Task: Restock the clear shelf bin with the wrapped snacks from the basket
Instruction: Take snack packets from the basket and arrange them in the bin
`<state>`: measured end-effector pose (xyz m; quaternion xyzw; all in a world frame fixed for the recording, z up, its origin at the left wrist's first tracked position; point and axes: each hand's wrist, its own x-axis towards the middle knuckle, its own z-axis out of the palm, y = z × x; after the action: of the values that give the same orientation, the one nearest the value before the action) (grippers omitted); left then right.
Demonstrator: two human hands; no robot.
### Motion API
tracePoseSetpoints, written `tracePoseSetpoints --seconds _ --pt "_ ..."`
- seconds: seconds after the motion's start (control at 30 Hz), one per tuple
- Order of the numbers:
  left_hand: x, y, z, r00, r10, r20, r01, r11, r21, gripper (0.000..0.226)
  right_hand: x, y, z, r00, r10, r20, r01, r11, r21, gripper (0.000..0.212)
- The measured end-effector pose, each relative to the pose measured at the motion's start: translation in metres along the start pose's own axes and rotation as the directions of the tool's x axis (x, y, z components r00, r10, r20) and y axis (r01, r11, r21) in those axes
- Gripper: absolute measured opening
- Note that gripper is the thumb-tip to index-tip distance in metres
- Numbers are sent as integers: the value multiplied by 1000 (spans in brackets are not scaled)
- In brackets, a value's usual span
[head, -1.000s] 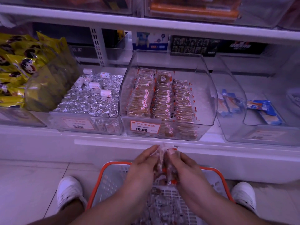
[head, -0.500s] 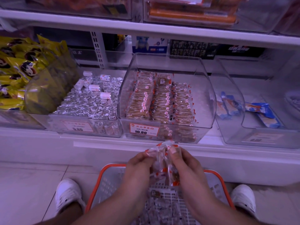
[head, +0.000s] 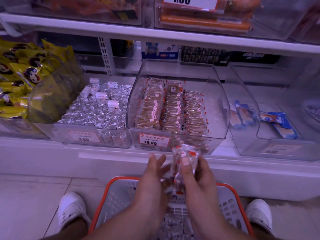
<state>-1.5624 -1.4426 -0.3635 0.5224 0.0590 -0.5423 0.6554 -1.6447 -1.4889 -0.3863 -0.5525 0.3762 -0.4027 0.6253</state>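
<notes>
A pale tiled shop floor runs up to a white shelf unit, where a person crouches over an orange-rimmed basket set between two white shoes. Just above the basket's far rim, the right hand pinches a small bundle of wrapped snacks, thumb pressed on the crinkled film; the left hand hovers beside it with fingers straight, gripping nothing. Beyond the basket, the clear shelf bin stands on the lowest shelf, three rows of the same snacks packed at its left and bare floor at its right. The slick wrappers look loosely pinched, and one could slip out before clearing the bin's high front lip.
</notes>
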Motion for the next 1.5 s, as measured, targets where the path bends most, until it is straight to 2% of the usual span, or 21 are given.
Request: tracePoseSetpoints --seconds 0.03,0.1,0.2,0.33,0.53,0.6,0.67,0.7,0.73,0.8,0.83,0.87,0.93,0.97,1.03,1.1,1.17,1.23,1.3,1.4,1.5 --pt "-1 3 0 994 -88 60 95 988 -124 62 0 -4 0 997 -82 -14 82 997 -15 67" --pt "-5 8 0 971 -138 196 180 959 -218 66 -3 -10 -1 979 -205 19 205 979 -16 73" --pt "-11 18 2 943 -95 320 165 967 -197 46 -13 -12 2 949 -252 189 268 961 -62 77" --pt "-16 20 4 976 -21 217 36 997 -69 39 -20 -7 1 930 -179 320 226 968 -114 77" --pt "-28 14 -1 981 67 179 -112 961 252 38 -26 -6 -3 940 -61 336 144 963 -229 75" --pt "-25 20 -1 985 126 118 -150 965 217 36 -25 -11 -2 951 -68 303 154 950 -271 76" --pt "-26 32 1 945 280 166 -325 849 417 31 -17 -29 -2 952 -113 284 196 939 -283 75" --pt "-29 43 3 903 386 186 -426 755 499 31 -9 -44 -2 951 -138 276 216 937 -276 70" --pt "-28 54 1 824 526 212 -551 654 519 33 0 -60 -2 948 -160 276 240 928 -285 61" --pt "-21 77 -11 521 794 315 -755 256 604 38 31 -92 -2 921 -211 327 326 876 -354 34" --pt "-13 88 -20 352 855 382 -765 28 643 36 51 -105 1 903 -219 370 370 836 -406 24" --pt "-4 100 -28 247 871 425 -728 -123 674 34 76 -115 4 884 -226 409 419 772 -478 18" --pt "15 118 -40 183 872 454 -622 -255 740 36 134 -125 13 854 -241 460 508 573 -643 23" --pt "22 124 -43 208 868 451 -580 -262 771 39 164 -126 18 852 -220 475 520 458 -721 36" --pt "31 129 -44 345 840 420 -525 -199 828 46 216 -122 25 858 -141 493 513 200 -835 66" --pt "40 129 -47 446 797 408 -495 -160 854 52 255 -109 31 832 -70 550 554 52 -831 75" --pt "45 130 -48 452 783 426 -482 -187 856 51 280 -88 33 791 6 612 612 -6 -791 67" --pt "48 132 -49 424 789 444 -497 -207 843 50 292 -66 35 797 83 598 603 -85 -793 63" --pt "49 132 -50 418 782 462 -519 -212 828 51 293 -51 34 843 102 528 537 -125 -834 67" --pt "50 133 -51 411 782 469 -538 -207 817 51 288 -49 32 909 98 406 415 -108 -903 77" --pt "50 132 -51 419 779 466 -532 -205 822 51 278 -53 37 957 36 289 287 61 -956 88"
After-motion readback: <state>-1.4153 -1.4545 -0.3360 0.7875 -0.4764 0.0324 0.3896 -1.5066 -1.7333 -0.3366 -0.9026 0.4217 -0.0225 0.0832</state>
